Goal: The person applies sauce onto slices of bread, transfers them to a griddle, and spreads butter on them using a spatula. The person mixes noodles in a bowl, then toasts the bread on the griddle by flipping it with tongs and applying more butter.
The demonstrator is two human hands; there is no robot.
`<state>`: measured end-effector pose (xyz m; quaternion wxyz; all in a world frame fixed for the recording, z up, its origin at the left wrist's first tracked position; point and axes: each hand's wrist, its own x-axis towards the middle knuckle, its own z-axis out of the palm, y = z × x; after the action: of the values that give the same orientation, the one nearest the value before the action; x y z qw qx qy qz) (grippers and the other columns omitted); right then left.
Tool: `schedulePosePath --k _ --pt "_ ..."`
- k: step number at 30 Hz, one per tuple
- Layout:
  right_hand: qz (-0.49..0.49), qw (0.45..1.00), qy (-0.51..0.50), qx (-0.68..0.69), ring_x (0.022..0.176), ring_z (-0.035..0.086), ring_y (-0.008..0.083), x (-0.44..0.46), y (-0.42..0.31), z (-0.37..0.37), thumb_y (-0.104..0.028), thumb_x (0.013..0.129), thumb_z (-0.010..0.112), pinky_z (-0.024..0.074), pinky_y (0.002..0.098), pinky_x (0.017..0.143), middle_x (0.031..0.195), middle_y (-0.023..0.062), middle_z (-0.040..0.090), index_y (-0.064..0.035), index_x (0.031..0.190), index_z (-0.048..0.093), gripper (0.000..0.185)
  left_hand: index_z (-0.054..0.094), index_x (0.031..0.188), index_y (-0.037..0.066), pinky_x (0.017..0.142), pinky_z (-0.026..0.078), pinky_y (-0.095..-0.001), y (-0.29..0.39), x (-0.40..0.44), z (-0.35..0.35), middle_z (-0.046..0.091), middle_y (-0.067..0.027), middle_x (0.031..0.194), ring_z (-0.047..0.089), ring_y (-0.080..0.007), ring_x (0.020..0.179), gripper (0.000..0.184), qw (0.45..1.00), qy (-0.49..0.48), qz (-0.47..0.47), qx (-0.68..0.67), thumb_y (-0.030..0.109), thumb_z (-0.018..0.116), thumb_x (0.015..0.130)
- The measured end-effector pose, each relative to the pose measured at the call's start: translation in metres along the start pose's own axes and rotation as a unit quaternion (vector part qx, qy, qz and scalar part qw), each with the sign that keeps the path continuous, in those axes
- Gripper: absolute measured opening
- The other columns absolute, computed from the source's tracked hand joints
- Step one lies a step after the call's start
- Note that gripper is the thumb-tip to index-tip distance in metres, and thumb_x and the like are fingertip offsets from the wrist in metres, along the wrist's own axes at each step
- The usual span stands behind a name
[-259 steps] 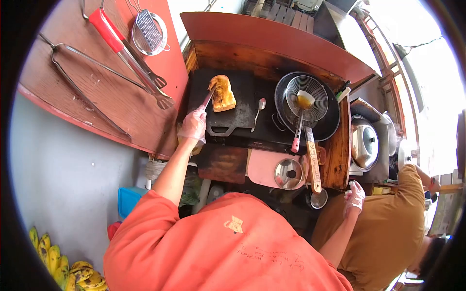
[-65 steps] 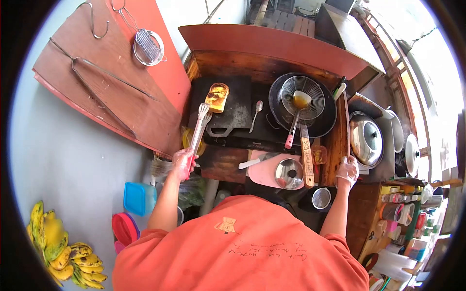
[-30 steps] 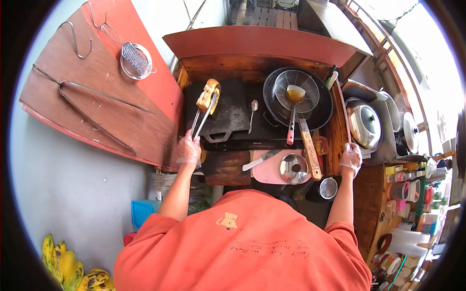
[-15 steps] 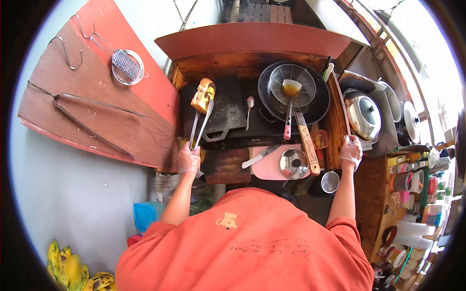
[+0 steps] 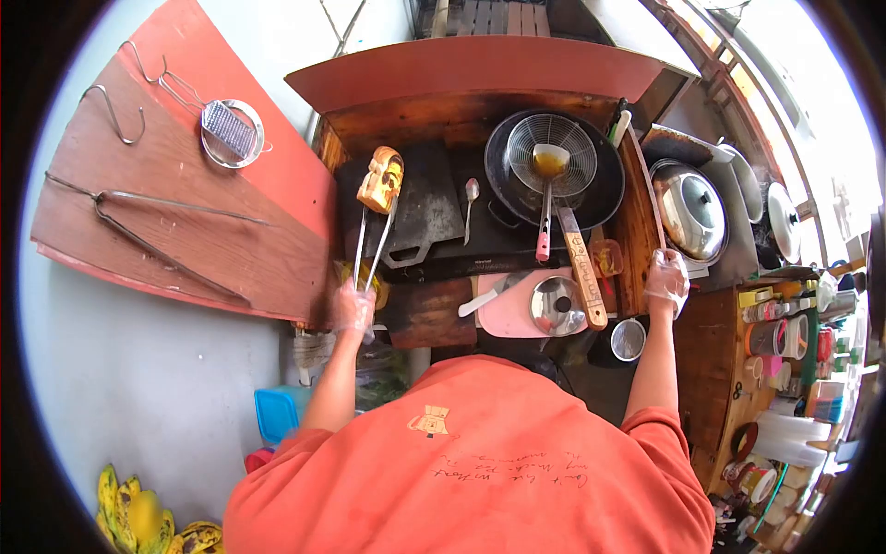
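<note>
My left hand (image 5: 352,308), in a clear plastic glove, is closed around metal tongs (image 5: 382,245). Between the tong tips is a thick piece of browned bread (image 5: 379,182) with dark and yellow patches, held above the black griddle plate (image 5: 426,198). At the other side, my right hand (image 5: 667,280), also gloved, has its fingers curled at the front end of the wooden side panel (image 5: 640,235). Right of the griddle lies a spoon (image 5: 470,210). A black wok (image 5: 499,175) holds a wire strainer (image 5: 574,175) and a pink-handled ladle (image 5: 544,226) with yellowish liquid.
A wooden-handled spatula (image 5: 585,282) leans over the wok's front. Below are a pink board (image 5: 501,318), a knife (image 5: 489,297) and a glass lid (image 5: 557,306). A domed pot lid (image 5: 688,212) sits at right. Tongs and a grater (image 5: 228,127) hang on the left panel.
The bread in the tongs has tilted slightly, showing more of its dark-patched side. The whole view has shifted a little; my right hand stays at the panel's end.
</note>
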<state>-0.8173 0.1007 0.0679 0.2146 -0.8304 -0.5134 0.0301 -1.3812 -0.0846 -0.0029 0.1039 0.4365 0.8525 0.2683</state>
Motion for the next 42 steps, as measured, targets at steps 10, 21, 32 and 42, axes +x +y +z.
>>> schedulePosePath --k 10,21,32,42 --pt "-0.017 1.000 0.005 -0.008 0.098 0.069 0.0374 0.002 0.009 0.009 -0.044 0.097 0.055 0.0529 0.0465 0.085 0.106 0.0151 0.073 -0.0168 0.112 0.070 0.034 0.064 0.119 0.003 0.075 0.055 -0.0481 0.019 0.054 -0.043 0.069 -0.0166 0.101 0.068 -0.0351 0.090 0.028 0.931 0.077 0.166 0.317 0.012 0.049 0.097" --pt "-0.004 0.999 -0.025 -0.039 0.100 0.068 0.0386 0.000 0.000 0.002 -0.045 0.097 0.054 0.0533 0.0473 0.086 0.108 0.0166 0.072 -0.0169 0.115 0.070 0.036 0.071 0.116 0.007 0.070 0.054 -0.0515 0.024 -0.034 -0.083 0.069 -0.0213 0.086 0.067 -0.0401 0.077 0.037 0.976 0.030 0.050 0.212 0.012 0.066 0.080" --pt "-0.026 0.999 -0.005 -0.033 0.099 0.068 0.0367 0.001 0.005 0.007 -0.040 0.097 0.055 0.0523 0.0463 0.087 0.108 0.0153 0.072 -0.0139 0.111 0.070 0.034 0.071 0.092 0.002 0.066 0.055 -0.0504 0.020 0.005 -0.052 0.070 -0.0211 0.083 0.069 -0.0408 0.077 0.021 0.971 0.066 0.076 0.215 0.015 0.056 0.092" --pt "-0.029 0.999 0.017 -0.038 0.094 0.070 0.0391 0.005 0.013 0.015 -0.046 0.097 0.054 0.0541 0.0491 0.084 0.103 0.0163 0.073 -0.0165 0.110 0.070 0.037 0.070 0.094 0.004 0.052 0.050 -0.0372 0.021 -0.021 -0.048 0.068 -0.0134 0.075 0.062 -0.0240 0.056 0.020 0.955 -0.221 -0.118 -0.156 0.023 0.071 0.087"
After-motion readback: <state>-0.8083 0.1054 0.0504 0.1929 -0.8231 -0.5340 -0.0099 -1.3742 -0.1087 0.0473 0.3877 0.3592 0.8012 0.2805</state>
